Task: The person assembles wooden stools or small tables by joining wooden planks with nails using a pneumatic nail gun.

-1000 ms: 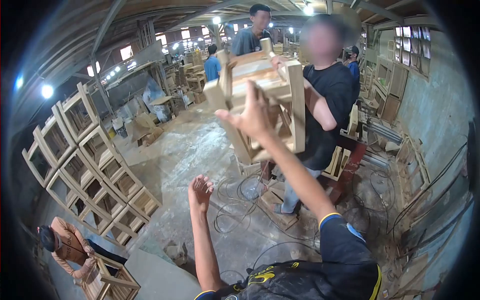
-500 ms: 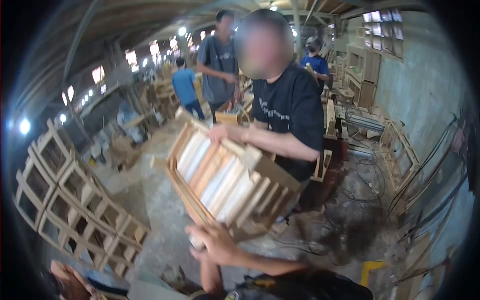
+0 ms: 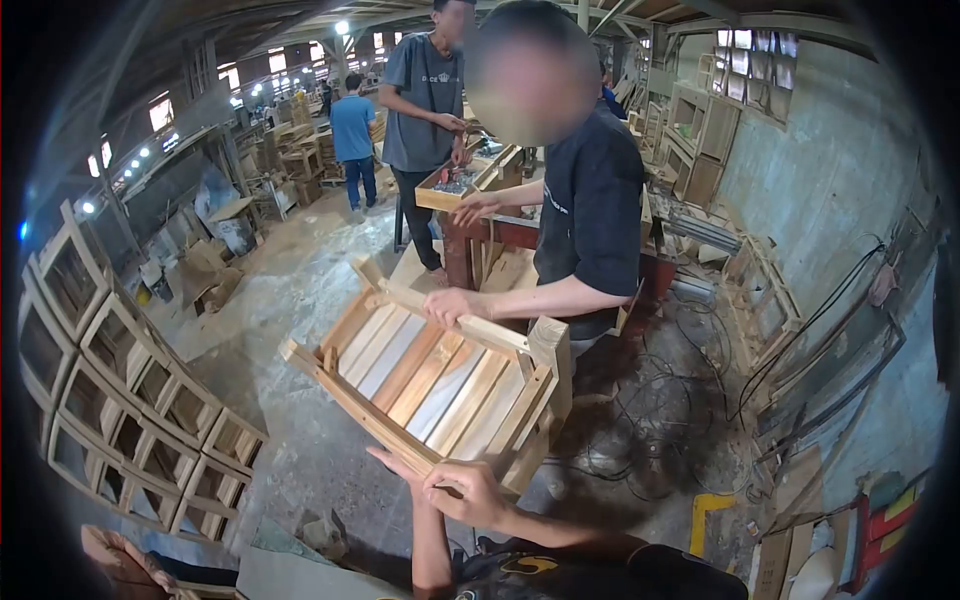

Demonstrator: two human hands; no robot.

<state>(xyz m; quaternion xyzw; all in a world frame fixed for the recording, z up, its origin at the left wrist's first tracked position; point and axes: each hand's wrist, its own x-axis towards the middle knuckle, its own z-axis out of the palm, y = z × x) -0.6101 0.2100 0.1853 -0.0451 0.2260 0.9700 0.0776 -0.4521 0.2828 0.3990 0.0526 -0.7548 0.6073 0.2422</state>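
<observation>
A wooden slatted frame [image 3: 432,367], like a small stool or bench seat with short legs, is held tilted in front of me. Its slats are mixed pale, orange and greyish wood. My left hand [image 3: 403,466] reaches up to the near rail, fingers stretched out beneath it. Beside it, my right hand [image 3: 466,494] is closed at the near corner; whatever it holds, if anything, is hidden by the fingers. Across from me, a co-worker's hand [image 3: 452,305] grips the far rail, and that person's other hand [image 3: 477,207] is free near the workbench.
Stacked wooden frames [image 3: 150,400] stand on the left. Behind the co-worker, a wooden tray [image 3: 437,197] of small parts rests on a bench. Cables [image 3: 690,395] lie over the floor at right. Other people stand farther back. A yellow angled piece [image 3: 703,515] is low at right.
The slatted frame has come down and turned to a flatter tilt. My left hand's fingers have straightened under the rail. The co-worker's second hand now shows near the bench. My view has shifted.
</observation>
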